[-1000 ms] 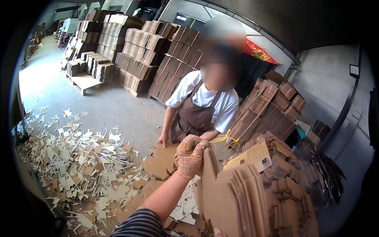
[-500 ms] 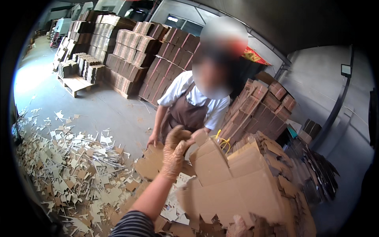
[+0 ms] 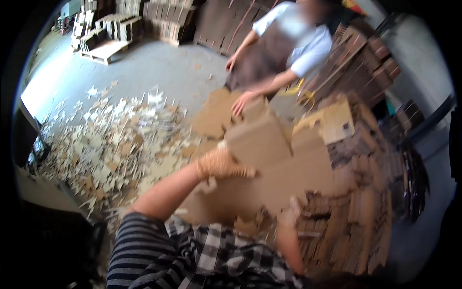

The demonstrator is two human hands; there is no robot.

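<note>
My left hand (image 3: 224,164), in a tan textured glove, grips the left side of a large brown cardboard sheet (image 3: 288,180), its thumb lying across the top. The sheet has cut flaps and creases. At its near edge is my right hand (image 3: 290,212), smeared by motion; whether its fingers close on the sheet does not show. Opposite me, a person in a brown apron (image 3: 264,62) reaches over with one bare hand (image 3: 245,102) to the far flap. Their other hand hangs beside the apron.
Layered cut cardboard (image 3: 346,226) is piled to the right. Cardboard scraps (image 3: 120,144) cover the floor at left. Behind stand a wooden pallet (image 3: 103,50) and bundled cardboard stacks (image 3: 221,26). More bundles (image 3: 356,62) stand at the far right, near a yellow strap (image 3: 306,98).
My view has tilted downward. My left hand has come down from its raised position near the other person onto the sheet's left side. The person has bent forward, reaching to the far flap.
</note>
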